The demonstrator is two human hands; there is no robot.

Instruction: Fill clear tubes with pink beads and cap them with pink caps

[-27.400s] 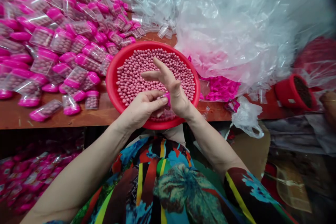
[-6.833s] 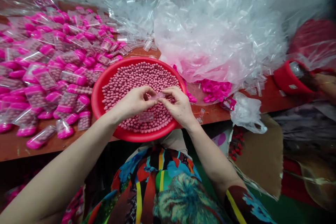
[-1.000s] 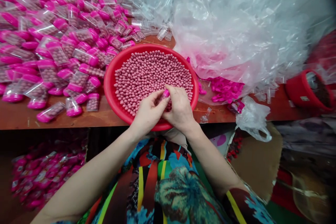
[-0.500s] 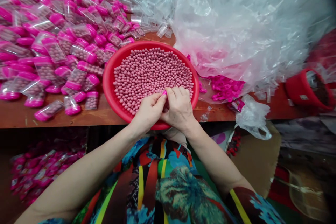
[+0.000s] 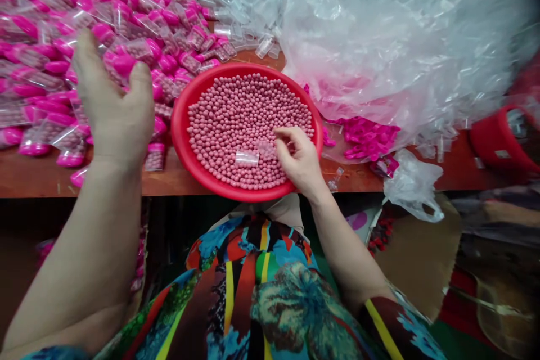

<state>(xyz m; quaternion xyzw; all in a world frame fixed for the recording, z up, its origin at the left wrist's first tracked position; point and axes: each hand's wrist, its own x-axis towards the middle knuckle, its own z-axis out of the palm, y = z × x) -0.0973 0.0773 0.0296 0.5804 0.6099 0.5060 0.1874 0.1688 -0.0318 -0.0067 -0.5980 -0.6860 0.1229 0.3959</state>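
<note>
My left hand (image 5: 112, 95) is spread over the pile of clear bottles (image 5: 88, 17) with bright pink caps, filled with pink beads. A bottle with a pink cap (image 5: 124, 63) shows between its thumb and fingers; none is gripped. In front of me is a red bowl (image 5: 182, 140) full of round pink beads (image 5: 236, 107). On the beads lies an empty clear bottle (image 5: 247, 158), with a second clear bottle (image 5: 266, 150) right beside it. My right hand (image 5: 299, 160) is over the bowl's right side, its fingers half curled and apart, at the second bottle's end.
A large clear plastic bag (image 5: 358, 28) of empty bottles covers the back right. Loose pink caps (image 5: 367, 138) lie right of the bowl, by a crumpled bag (image 5: 413, 180). A red bucket (image 5: 502, 138) stands far right. The wooden table's front edge (image 5: 189, 185) runs before me.
My hands, together at a small pink piece over the bowl before, have parted. The left has swung left over the filled bottles; the right stays at the bowl, where two empty bottles now show.
</note>
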